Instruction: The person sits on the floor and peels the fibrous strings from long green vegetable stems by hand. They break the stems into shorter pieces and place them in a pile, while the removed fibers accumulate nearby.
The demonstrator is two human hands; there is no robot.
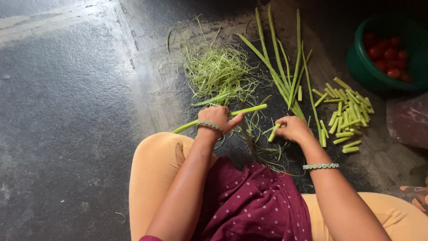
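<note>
My left hand [219, 118] grips a long green stalk [248, 109] that runs from my left knee toward the right, its cut end free. A short cut piece of green stalk [273, 133] is pinched in my right hand [293, 128]. Both hands hover low over the dark floor in front of my crossed legs. Just right of my right hand lies a pile of short cut stalk pieces [347, 116]. Several long uncut stalks [285, 67] lie on the floor beyond my hands.
A heap of thin green peeled strings [218, 71] lies on the floor behind my left hand. A green bowl [361, 67] with red tomatoes [388, 56] stands at the far right. A flat reddish stone [408, 120] sits below it.
</note>
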